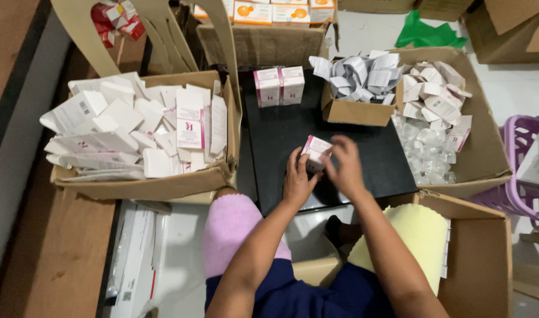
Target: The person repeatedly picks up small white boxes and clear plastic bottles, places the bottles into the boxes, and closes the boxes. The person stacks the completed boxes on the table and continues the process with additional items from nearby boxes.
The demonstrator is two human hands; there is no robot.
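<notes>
both hands, left hand (297,179) and right hand (344,168), have fingers clamped on a small carton (315,153) near the black table's (281,135) front edge; it looks light, thin-walled, crushable, best held by its side panels.

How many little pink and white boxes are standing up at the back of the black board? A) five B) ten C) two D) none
C: two small pink-and-white boxes stand side by side at the far edge of the black board, while both hands, the left hand and the right hand, hold a third small box nearer the person.
</notes>
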